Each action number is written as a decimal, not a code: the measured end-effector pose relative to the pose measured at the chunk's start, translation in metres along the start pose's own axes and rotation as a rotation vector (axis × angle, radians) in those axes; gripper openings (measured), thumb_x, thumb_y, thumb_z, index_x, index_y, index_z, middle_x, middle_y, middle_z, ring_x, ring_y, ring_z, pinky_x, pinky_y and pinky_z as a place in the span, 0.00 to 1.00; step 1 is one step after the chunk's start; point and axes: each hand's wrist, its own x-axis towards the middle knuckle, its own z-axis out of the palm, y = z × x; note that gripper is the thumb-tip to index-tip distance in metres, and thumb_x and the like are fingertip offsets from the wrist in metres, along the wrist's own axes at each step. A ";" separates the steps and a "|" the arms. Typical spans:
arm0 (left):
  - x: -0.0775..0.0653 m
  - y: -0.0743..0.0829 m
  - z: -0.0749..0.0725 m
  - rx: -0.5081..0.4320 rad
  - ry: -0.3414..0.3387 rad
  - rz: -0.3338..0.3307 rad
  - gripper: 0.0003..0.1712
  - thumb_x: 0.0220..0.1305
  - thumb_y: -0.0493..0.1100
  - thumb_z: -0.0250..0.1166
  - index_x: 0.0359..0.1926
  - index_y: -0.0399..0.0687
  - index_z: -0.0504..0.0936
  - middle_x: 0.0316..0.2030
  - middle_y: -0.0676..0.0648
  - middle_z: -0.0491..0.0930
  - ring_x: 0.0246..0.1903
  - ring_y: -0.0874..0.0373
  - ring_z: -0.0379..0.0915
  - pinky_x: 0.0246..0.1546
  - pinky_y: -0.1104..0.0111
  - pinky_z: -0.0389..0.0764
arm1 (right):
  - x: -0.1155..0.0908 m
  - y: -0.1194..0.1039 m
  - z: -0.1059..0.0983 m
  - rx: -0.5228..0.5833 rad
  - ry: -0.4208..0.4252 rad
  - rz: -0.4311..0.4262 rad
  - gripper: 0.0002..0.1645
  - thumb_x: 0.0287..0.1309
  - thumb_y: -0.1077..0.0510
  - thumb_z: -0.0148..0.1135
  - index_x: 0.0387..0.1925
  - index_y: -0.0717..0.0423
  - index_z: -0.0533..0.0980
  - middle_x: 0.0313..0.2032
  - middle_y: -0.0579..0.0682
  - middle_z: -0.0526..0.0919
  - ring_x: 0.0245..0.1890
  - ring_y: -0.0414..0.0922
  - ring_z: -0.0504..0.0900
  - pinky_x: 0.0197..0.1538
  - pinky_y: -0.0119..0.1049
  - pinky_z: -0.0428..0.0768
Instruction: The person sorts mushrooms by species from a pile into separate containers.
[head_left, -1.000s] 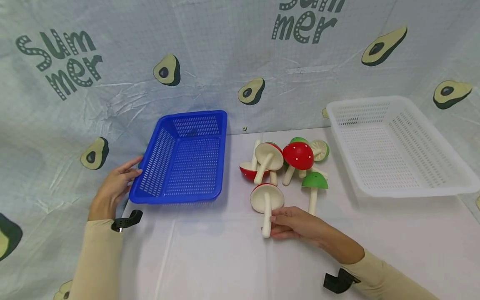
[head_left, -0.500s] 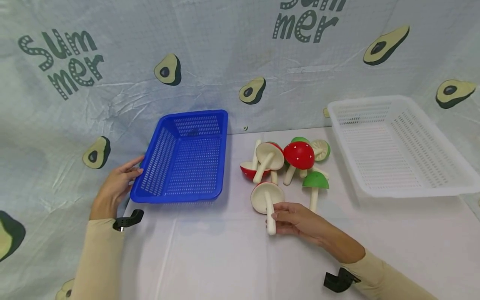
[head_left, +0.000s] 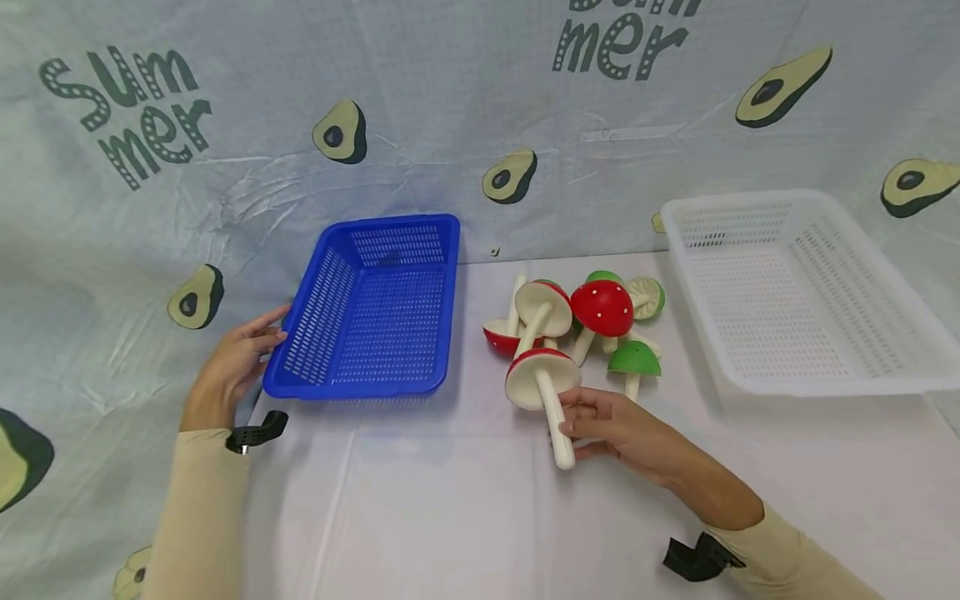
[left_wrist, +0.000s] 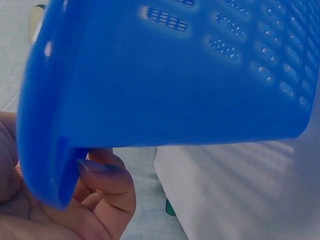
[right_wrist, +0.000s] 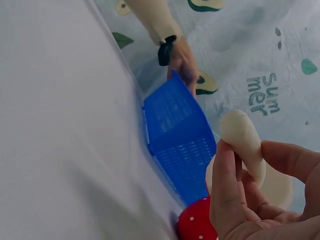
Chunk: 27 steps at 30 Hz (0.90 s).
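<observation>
Avocado-print sheet (head_left: pixel 420 75) behind white tbl (head_left: pixel 420 508). W/ our R hand (head_left: pixel 622 429) we pinch a red-capped mushroom (head_left: pixel 547 392) by its stem, near other mushrooms (head_left: pixel 602 308), btwn blue basket (head_left: pixel 352 391), rim gripped by our L hand (head_left: pixel 231 367), & white basket (head_left: pixel 840 387).

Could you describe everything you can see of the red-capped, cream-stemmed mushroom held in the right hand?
The red-capped, cream-stemmed mushroom looks like a smooth toy, perhaps foam or plastic. In the head view its round cap shows mostly its cream underside, edged in red; the thick stem joins the middle. It lies at a slant, the stem's rounded end toward the person. The bare right hand pinches the stem. The cap overlaps other red- and green-capped mushrooms; whether it touches any is unclear.
</observation>
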 end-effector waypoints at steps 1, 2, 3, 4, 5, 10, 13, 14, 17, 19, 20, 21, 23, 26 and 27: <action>0.000 0.000 0.000 0.004 0.001 0.000 0.34 0.77 0.43 0.57 0.79 0.56 0.58 0.46 0.56 0.74 0.43 0.61 0.73 0.38 0.73 0.78 | 0.000 -0.002 0.000 -0.004 -0.001 -0.005 0.28 0.68 0.61 0.63 0.65 0.67 0.68 0.49 0.50 0.82 0.46 0.44 0.82 0.52 0.45 0.85; 0.000 0.000 -0.001 0.013 0.001 0.003 0.34 0.77 0.43 0.57 0.79 0.57 0.58 0.47 0.56 0.73 0.44 0.61 0.72 0.39 0.73 0.78 | 0.000 -0.004 0.000 -0.008 -0.002 -0.011 0.28 0.67 0.61 0.63 0.64 0.66 0.68 0.48 0.50 0.82 0.46 0.43 0.82 0.52 0.46 0.85; 0.000 0.001 -0.001 0.021 -0.001 0.006 0.34 0.77 0.43 0.56 0.79 0.57 0.57 0.48 0.56 0.73 0.44 0.61 0.72 0.39 0.73 0.78 | 0.001 -0.006 -0.001 -0.012 -0.005 -0.018 0.28 0.67 0.61 0.63 0.64 0.66 0.68 0.48 0.50 0.82 0.46 0.43 0.82 0.52 0.46 0.85; 0.000 0.001 -0.001 0.011 -0.004 0.008 0.34 0.77 0.43 0.57 0.79 0.57 0.58 0.48 0.56 0.73 0.45 0.62 0.72 0.39 0.73 0.78 | 0.001 -0.008 -0.001 -0.017 -0.007 -0.025 0.27 0.67 0.61 0.63 0.64 0.66 0.68 0.48 0.50 0.82 0.46 0.43 0.82 0.52 0.46 0.85; 0.000 0.002 -0.001 0.004 -0.007 0.011 0.34 0.77 0.43 0.57 0.79 0.58 0.58 0.48 0.55 0.73 0.45 0.62 0.72 0.39 0.73 0.78 | 0.001 -0.010 -0.002 -0.021 -0.010 -0.034 0.27 0.68 0.61 0.63 0.64 0.66 0.68 0.48 0.50 0.82 0.46 0.43 0.82 0.52 0.47 0.85; 0.003 0.004 0.001 -0.027 -0.006 0.022 0.33 0.77 0.42 0.57 0.78 0.59 0.61 0.49 0.54 0.73 0.44 0.62 0.73 0.39 0.74 0.79 | 0.007 -0.023 -0.003 -0.061 0.007 -0.049 0.28 0.69 0.58 0.62 0.66 0.62 0.68 0.50 0.53 0.80 0.49 0.46 0.82 0.54 0.47 0.84; 0.005 0.004 0.002 -0.028 -0.001 0.025 0.33 0.77 0.42 0.57 0.78 0.58 0.61 0.48 0.54 0.73 0.44 0.62 0.74 0.38 0.74 0.80 | 0.013 -0.030 -0.003 -0.065 0.015 -0.055 0.29 0.70 0.57 0.61 0.68 0.60 0.68 0.53 0.55 0.79 0.50 0.48 0.82 0.54 0.46 0.84; 0.005 0.004 0.002 -0.035 -0.002 0.026 0.33 0.77 0.42 0.57 0.78 0.58 0.61 0.48 0.53 0.72 0.44 0.62 0.74 0.38 0.74 0.80 | 0.016 -0.033 -0.003 -0.059 0.015 -0.058 0.29 0.70 0.57 0.61 0.68 0.60 0.67 0.53 0.55 0.79 0.50 0.49 0.82 0.54 0.45 0.84; 0.006 0.003 0.003 -0.062 -0.004 0.020 0.33 0.77 0.41 0.57 0.78 0.57 0.62 0.48 0.53 0.73 0.42 0.62 0.75 0.37 0.73 0.81 | 0.025 -0.040 -0.003 -0.024 0.001 -0.072 0.28 0.72 0.58 0.58 0.69 0.60 0.66 0.53 0.55 0.79 0.49 0.48 0.83 0.52 0.43 0.84; 0.005 0.002 0.003 -0.080 -0.006 0.017 0.33 0.76 0.40 0.57 0.78 0.56 0.61 0.47 0.53 0.73 0.42 0.62 0.75 0.37 0.73 0.82 | 0.032 -0.045 -0.001 0.001 -0.007 -0.074 0.28 0.72 0.58 0.57 0.69 0.60 0.66 0.55 0.56 0.78 0.49 0.48 0.83 0.52 0.42 0.85; 0.004 0.002 0.002 -0.091 -0.004 0.014 0.33 0.76 0.40 0.57 0.78 0.56 0.62 0.47 0.53 0.74 0.41 0.62 0.76 0.36 0.73 0.82 | 0.035 -0.047 0.000 0.007 -0.010 -0.074 0.28 0.72 0.59 0.57 0.69 0.60 0.66 0.55 0.55 0.78 0.49 0.48 0.83 0.52 0.42 0.85; 0.004 0.002 0.002 -0.096 -0.003 0.012 0.33 0.76 0.40 0.57 0.78 0.56 0.62 0.46 0.53 0.74 0.41 0.62 0.76 0.36 0.73 0.82 | 0.039 -0.049 0.001 0.013 -0.013 -0.072 0.28 0.72 0.59 0.57 0.69 0.59 0.66 0.55 0.56 0.78 0.49 0.48 0.83 0.52 0.42 0.85; 0.002 0.001 0.001 -0.103 0.001 0.011 0.33 0.76 0.39 0.57 0.78 0.56 0.62 0.46 0.53 0.74 0.41 0.62 0.76 0.36 0.73 0.82 | 0.046 -0.053 0.004 0.012 -0.022 -0.073 0.27 0.72 0.59 0.58 0.69 0.59 0.67 0.56 0.55 0.78 0.50 0.49 0.83 0.52 0.42 0.85; -0.001 -0.001 0.000 -0.104 0.009 0.008 0.33 0.76 0.40 0.58 0.78 0.57 0.63 0.46 0.53 0.74 0.41 0.62 0.76 0.36 0.73 0.82 | 0.056 -0.060 0.008 0.000 -0.029 -0.075 0.27 0.71 0.60 0.58 0.68 0.60 0.68 0.56 0.53 0.80 0.51 0.49 0.83 0.52 0.44 0.85; -0.001 -0.001 -0.001 -0.105 0.010 0.008 0.33 0.76 0.40 0.58 0.78 0.56 0.62 0.47 0.53 0.74 0.41 0.62 0.75 0.36 0.73 0.82 | 0.060 -0.062 0.010 -0.005 -0.033 -0.074 0.27 0.71 0.61 0.58 0.68 0.61 0.69 0.56 0.53 0.80 0.51 0.49 0.83 0.52 0.44 0.85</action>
